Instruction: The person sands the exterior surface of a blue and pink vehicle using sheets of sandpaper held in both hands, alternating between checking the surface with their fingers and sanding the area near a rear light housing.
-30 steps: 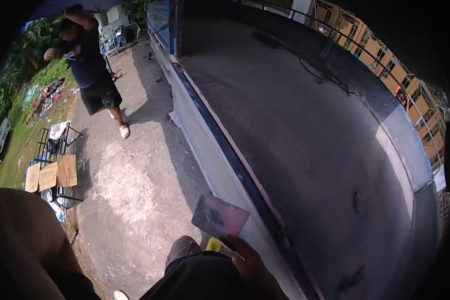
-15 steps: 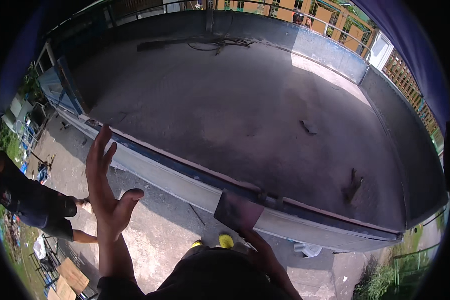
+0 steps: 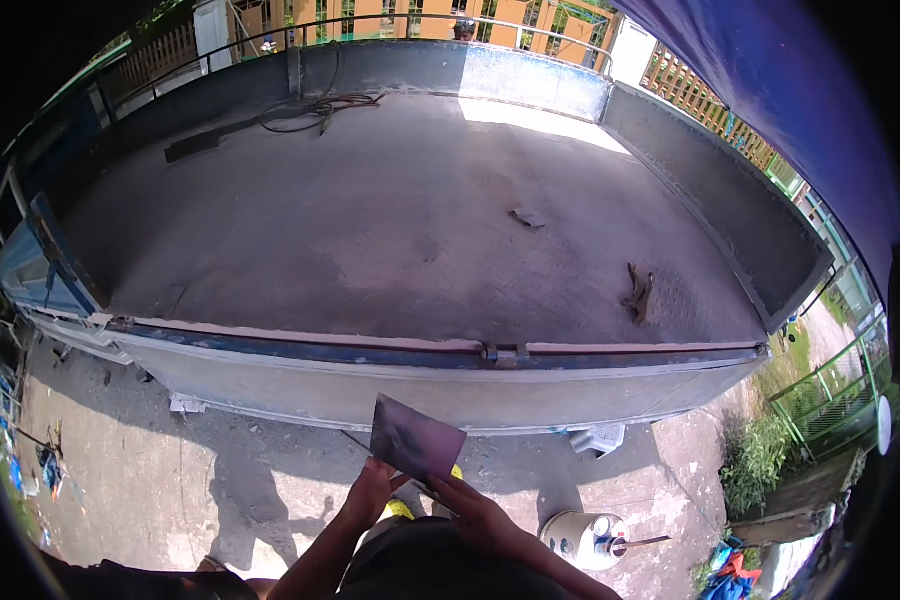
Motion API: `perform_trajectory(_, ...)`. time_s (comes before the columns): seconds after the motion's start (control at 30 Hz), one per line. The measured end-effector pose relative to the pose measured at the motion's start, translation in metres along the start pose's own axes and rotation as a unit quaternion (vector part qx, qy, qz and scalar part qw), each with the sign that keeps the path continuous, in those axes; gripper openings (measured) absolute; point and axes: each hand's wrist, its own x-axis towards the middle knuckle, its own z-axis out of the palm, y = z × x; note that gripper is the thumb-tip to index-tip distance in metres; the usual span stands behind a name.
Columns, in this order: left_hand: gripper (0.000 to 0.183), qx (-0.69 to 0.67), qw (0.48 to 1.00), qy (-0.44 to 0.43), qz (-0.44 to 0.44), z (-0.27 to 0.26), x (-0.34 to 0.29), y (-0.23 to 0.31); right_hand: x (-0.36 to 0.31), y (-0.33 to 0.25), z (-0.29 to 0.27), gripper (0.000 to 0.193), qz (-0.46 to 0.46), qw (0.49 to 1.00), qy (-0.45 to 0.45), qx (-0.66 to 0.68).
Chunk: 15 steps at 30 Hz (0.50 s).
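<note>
Near the lower middle, I hold a flat, dark reddish-brown rectangular sheet [image 3: 418, 440] in front of me; its material is hard to tell. My left hand [image 3: 372, 488] is closed on its lower left corner. The fingers of my right hand [image 3: 468, 502] grip its lower right edge. The sheet is tilted, a little short of the pale outer side [image 3: 300, 385] of a large truck bed. A dark rail with a hinge [image 3: 505, 356] runs along the top of that side.
Inside the dusty bed [image 3: 350, 230] are a coiled hose [image 3: 320, 113], a dark scrap [image 3: 526, 218] and a crumpled piece [image 3: 638, 293]. To my right, a whitish bucket [image 3: 570, 538] stands on the concrete. A blue tarp [image 3: 730, 60] hangs upper right. A person [image 3: 463, 30] is beyond the far wall.
My left hand has come down from its raised, open position and taken hold of the sheet. My view has swung right, bringing the bucket in and turning the bed's near side level.
</note>
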Motion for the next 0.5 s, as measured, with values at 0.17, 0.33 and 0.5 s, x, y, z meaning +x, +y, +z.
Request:
perform_trajectory(0.17, 0.061, -0.042, 0.998, -0.040, 0.032, -0.008, 0.008, 0.003, -0.004, -0.018, 0.006, 0.073, 0.017, 0.999, -0.009, 0.034)
perform_trajectory(0.33, 0.052, -0.174, 0.978, -0.035, 0.115, 0.001, 0.014, 0.039, -0.012, -0.007, 0.014, 0.059, -0.040, 0.990, 0.017, 0.132)
perform_trajectory(0.5, 0.052, -0.126, 0.977, 0.044, 0.168, -0.024, 0.027, 0.050, -0.034, 0.024, 0.011, 0.048, 0.051, 0.978, 0.079, 0.187)
